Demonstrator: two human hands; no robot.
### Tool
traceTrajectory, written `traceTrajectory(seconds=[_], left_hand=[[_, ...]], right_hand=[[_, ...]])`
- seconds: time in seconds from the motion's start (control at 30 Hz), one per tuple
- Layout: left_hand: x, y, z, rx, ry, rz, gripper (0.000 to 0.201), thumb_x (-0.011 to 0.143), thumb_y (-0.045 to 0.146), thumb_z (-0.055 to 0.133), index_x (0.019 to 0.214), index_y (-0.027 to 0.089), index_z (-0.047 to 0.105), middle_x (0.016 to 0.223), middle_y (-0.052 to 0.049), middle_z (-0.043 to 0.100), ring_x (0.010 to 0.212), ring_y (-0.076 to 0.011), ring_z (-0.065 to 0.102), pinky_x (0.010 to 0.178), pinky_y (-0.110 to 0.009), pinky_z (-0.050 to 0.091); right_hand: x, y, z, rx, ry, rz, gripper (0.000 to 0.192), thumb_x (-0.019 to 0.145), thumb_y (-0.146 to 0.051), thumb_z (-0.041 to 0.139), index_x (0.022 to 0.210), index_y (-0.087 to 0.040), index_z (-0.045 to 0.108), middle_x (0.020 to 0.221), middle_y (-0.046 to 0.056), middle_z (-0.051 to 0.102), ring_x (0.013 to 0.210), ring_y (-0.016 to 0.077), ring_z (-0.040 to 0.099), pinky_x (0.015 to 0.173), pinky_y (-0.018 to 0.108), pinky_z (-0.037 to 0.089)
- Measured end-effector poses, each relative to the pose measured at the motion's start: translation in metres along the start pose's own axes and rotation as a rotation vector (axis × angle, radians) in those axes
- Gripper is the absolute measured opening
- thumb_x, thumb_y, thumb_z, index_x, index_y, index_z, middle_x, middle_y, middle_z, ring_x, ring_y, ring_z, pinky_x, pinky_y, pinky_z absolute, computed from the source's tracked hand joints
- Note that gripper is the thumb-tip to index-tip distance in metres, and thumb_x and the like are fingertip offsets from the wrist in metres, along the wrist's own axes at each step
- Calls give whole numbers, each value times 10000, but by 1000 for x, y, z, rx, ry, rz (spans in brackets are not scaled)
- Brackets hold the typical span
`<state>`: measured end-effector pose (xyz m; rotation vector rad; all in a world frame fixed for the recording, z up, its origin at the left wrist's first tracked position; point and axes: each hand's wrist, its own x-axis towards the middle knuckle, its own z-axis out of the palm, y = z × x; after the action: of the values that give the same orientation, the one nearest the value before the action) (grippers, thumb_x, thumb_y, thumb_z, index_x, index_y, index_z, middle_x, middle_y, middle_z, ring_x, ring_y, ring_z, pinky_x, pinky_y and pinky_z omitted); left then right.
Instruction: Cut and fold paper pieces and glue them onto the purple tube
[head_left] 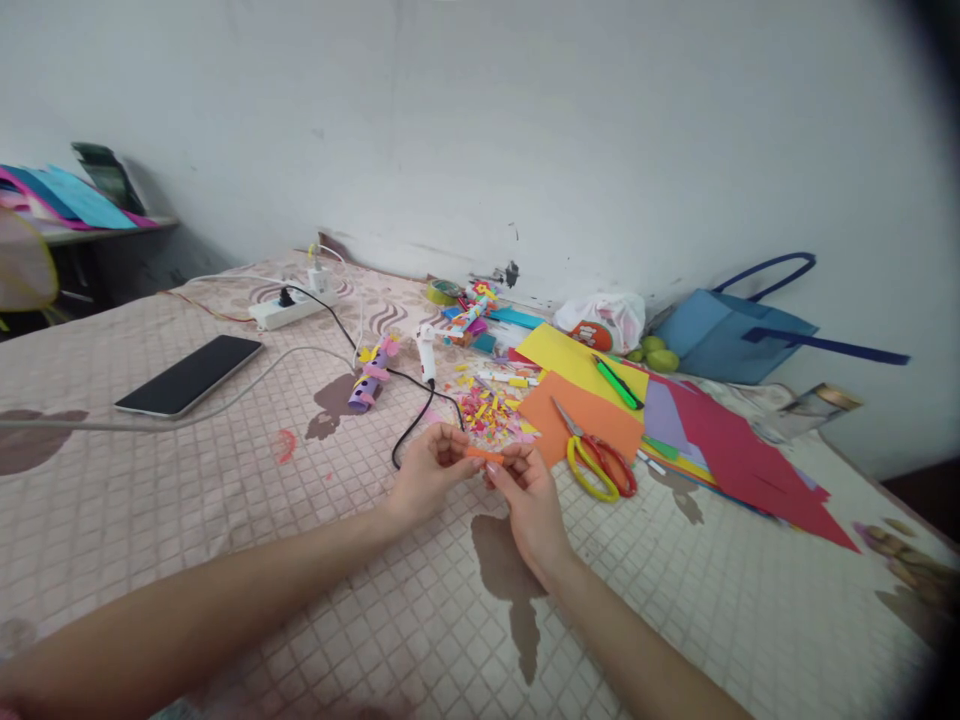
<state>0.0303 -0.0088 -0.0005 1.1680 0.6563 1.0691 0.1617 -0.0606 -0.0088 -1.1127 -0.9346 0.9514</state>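
My left hand (435, 470) and my right hand (529, 490) meet over the near middle of the table. Between their fingertips they pinch a small strip of orange paper (484, 455), one end in each hand. Just beyond lies a heap of tiny coloured paper scraps (491, 412). Scissors (596, 455) with yellow and red handles rest to the right of my right hand, partly on an orange sheet (555, 400). A white glue gun (426, 353) stands behind the scraps, and to its left is a decorated purple paper roll (367, 385).
A tablet (191, 375) and a white power strip (292, 308) lie to the left, with cables crossing the tablecloth. A green cutter (616, 383) lies on a yellow sheet (551, 348). Red sheets (739, 450) spread rightward, before a blue bag (735, 335) by the wall.
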Motion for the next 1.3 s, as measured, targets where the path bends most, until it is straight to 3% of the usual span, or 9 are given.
traceTrajectory(seconds=[0.13, 0.27, 0.43, 0.63, 1.0, 1.17, 1.3], left_hand=[[0, 0, 0, -14, -10, -12, 377, 636, 229, 744, 894, 148, 482, 681, 16, 613, 617, -107, 598, 614, -242, 458], [-1, 4, -1, -21, 4, -34, 377, 614, 240, 756, 867, 143, 494, 656, 22, 606, 595, -100, 585, 602, -235, 455], [-1, 6, 0, 8, 14, -46, 358, 610, 236, 754, 859, 137, 517, 670, 15, 608, 616, -99, 574, 606, -228, 448], [-1, 2, 1, 87, -103, -135, 279, 666, 347, 699, 713, 118, 548, 629, 3, 582, 566, -90, 532, 558, -222, 421], [-1, 5, 0, 124, -58, -182, 276, 665, 341, 694, 689, 118, 533, 602, 12, 579, 536, -74, 512, 536, -203, 406], [-1, 1, -1, 165, -152, -210, 274, 672, 350, 683, 718, 111, 557, 606, 0, 595, 547, -94, 545, 546, -222, 426], [-1, 2, 0, 176, -163, -233, 262, 680, 353, 667, 693, 119, 549, 564, 9, 587, 520, -96, 545, 528, -222, 425]], right_hand=[[0, -2, 0, 24, -21, 24, 296, 719, -249, 657, 968, -229, 499, 755, -20, 602, 669, 125, 551, 651, 268, 439], [1, -4, 0, 18, -76, 55, 221, 715, -301, 664, 880, -204, 553, 765, -7, 591, 652, 121, 538, 614, 258, 442], [0, -6, -2, -95, -113, 41, 180, 764, -335, 628, 708, -177, 562, 631, -28, 536, 563, 96, 474, 555, 231, 399], [0, -6, -5, -174, -91, 17, 201, 765, -338, 626, 672, -178, 548, 598, -34, 530, 542, 97, 459, 535, 231, 373], [1, -11, -6, -186, -103, 21, 214, 803, -355, 577, 688, -177, 550, 579, -42, 504, 524, 93, 447, 536, 228, 363], [1, -11, -7, -204, -104, 10, 226, 807, -354, 573, 666, -180, 547, 568, -45, 502, 505, 88, 433, 512, 220, 351], [1, -8, -8, -190, -109, 18, 254, 828, -389, 537, 675, -186, 549, 576, -36, 519, 504, 99, 453, 509, 231, 365]])
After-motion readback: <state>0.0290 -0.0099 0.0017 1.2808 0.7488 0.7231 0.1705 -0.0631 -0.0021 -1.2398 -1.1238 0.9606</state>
